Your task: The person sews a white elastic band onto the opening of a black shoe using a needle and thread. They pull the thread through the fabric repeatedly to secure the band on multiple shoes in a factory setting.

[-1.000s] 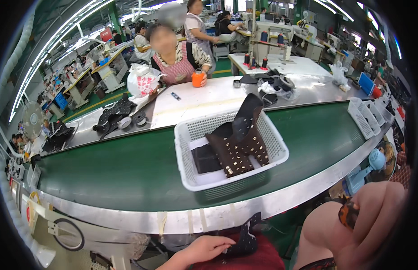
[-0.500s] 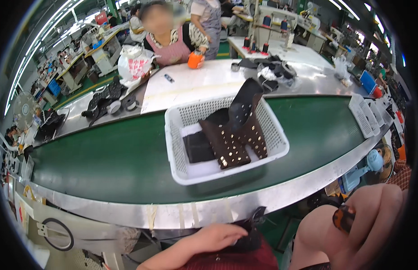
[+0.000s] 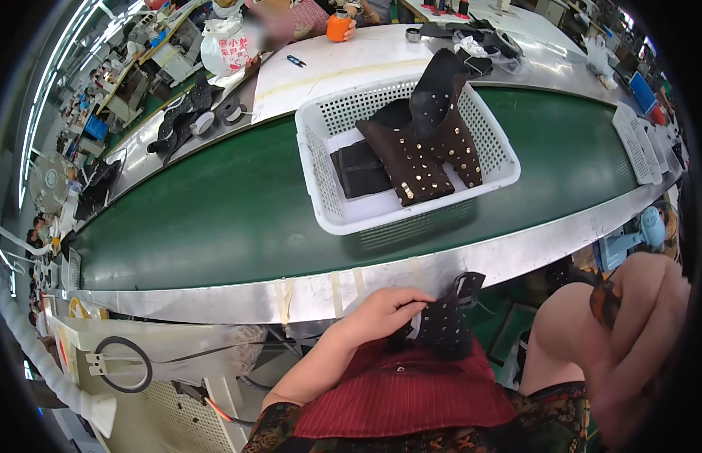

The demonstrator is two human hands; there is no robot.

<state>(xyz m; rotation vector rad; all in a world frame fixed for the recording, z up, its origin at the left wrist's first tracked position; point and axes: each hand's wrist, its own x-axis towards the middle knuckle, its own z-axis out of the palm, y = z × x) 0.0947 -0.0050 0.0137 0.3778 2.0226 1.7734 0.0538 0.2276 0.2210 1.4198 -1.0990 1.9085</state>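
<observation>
My left hand [image 3: 388,311] pinches the edge of a black studded leather piece [image 3: 445,328] in front of my red striped apron. A black strap-like loop rises at the piece's far right corner. My right hand [image 3: 645,309] is raised very close at the right side, large and blurred, with its fingers bent. A small orange and black patterned thing shows beside it; whether the hand holds that, I cannot tell. Beyond my left hand, a white perforated basket [image 3: 313,192] contains dark brown and black studded leather pieces [image 3: 422,162], one standing up above the rim.
The basket stands on a green conveyor belt [image 3: 200,226] with a metal edge [image 3: 230,306]. Across it, a person's hand holds an orange jar [image 3: 338,26] near a white plastic bag [image 3: 224,47] and small blue snips [image 3: 296,61]. White baskets [image 3: 636,143] stand far right; a light-blue fan [image 3: 630,240] is nearer.
The view has tipped down, so the belt and basket appear higher. My left hand now lifts the studded piece into clearer view above my lap. My right hand stays raised.
</observation>
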